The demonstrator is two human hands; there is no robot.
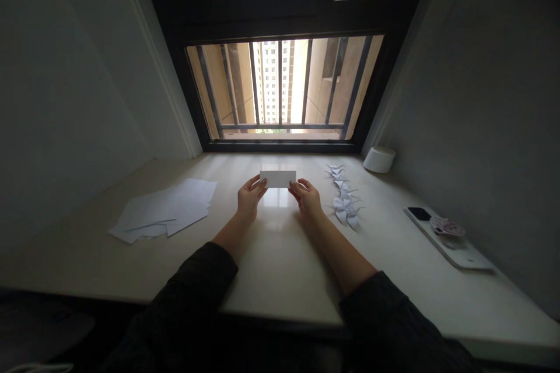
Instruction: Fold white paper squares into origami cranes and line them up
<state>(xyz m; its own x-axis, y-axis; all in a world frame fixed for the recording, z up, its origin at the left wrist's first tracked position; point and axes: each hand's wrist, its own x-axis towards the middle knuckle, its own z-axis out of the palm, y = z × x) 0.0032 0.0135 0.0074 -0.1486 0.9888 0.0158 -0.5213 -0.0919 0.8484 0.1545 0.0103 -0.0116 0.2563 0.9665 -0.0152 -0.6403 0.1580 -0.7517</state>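
Between my two hands is a small white rectangle of paper, held up over the counter with its long side running left to right. My left hand pinches its left end between thumb and fingers. At the opposite end, my right hand grips the lower right corner the same way. Whether the paper is folded in layers cannot be made out. Just right of my right hand, several folded paper cranes stand in a row on the counter. A loose pile of white paper sheets lies to the left.
The pale counter runs up to a dark-framed window with bars outside. A white rounded object stands by the right wall. Nearer on the right lies a phone with a round attachment on its back.
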